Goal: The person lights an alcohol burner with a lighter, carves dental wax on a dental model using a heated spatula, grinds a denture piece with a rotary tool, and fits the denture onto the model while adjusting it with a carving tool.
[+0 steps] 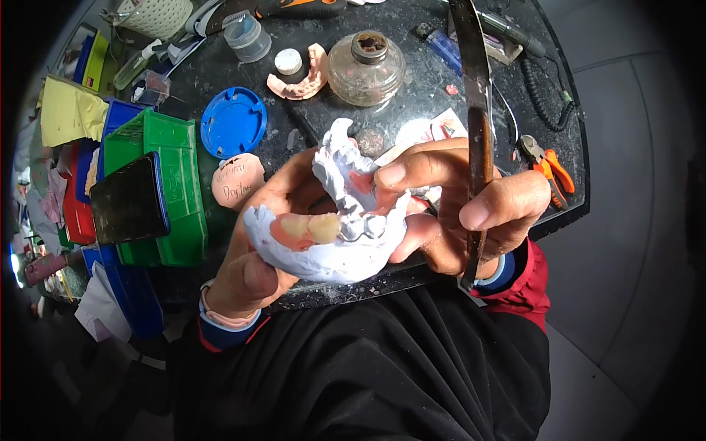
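Observation:
My left hand is closed around a white plaster dental cast, its thumb on the near side. Pink wax and yellowish artificial teeth sit on the cast's near left ridge. My right hand grips a wax knife with a wooden handle and dark metal ends, held nearly upright. One right fingertip reaches into the arch of the cast beside more pink wax, and other right fingers rest against the cast's right side.
Behind the cast stand a glass spirit burner, a pink cast and a blue lid. A phone leans on a green bin at left. Orange-handled pliers lie near the right bench edge.

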Tool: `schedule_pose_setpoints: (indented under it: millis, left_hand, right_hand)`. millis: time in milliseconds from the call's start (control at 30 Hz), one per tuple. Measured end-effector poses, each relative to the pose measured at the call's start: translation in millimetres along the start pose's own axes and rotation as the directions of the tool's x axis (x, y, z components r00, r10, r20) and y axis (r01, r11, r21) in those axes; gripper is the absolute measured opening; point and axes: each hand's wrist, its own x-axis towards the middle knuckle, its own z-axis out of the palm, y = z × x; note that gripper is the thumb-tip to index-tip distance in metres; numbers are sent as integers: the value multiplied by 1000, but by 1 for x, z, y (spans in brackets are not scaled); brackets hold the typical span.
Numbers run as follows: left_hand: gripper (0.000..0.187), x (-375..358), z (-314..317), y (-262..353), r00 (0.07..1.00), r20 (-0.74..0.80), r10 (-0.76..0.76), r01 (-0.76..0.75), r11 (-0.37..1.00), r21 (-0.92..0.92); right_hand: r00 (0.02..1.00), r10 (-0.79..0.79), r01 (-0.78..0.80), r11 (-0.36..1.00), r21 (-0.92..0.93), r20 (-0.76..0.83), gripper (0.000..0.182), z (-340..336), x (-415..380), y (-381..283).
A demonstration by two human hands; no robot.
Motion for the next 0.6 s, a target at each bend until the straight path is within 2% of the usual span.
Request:
schedule_pose_setpoints:
  millis: [100,167,233,300,433,600]
  left_hand:
    - [118,2,-1,1,1000,6,8,-8,1000,12]
    - [118,2,-2,1,1000,10,15,-16,1000,12]
    - [118,2,-1,2,1000,13,23,-23,1000,2]
    - [119,2,-3,0,1000,10,29,-29,1000,-11]
    - [119,2,-4,-1,999,6,49,-49,998,-41]
    - [120,1,-7,-1,1000,22,16,-17,999,50]
  right_hand:
    - [999,-20,20,1000,-5,29,35,-2,0,2]
    - [999,50,-50,997,58,-4,36,-1,-1,-2]
    - [999,34,-34,998,48,-7,37,-1,-1,-1]
    - [998,-66,67,997,-37,23,38,-2,1,7]
    - [1000,-29,28,998,-61,-4,40,0,-3,7]
    - [1000,6,-8,991,-137,-11,43,1,-3,4]
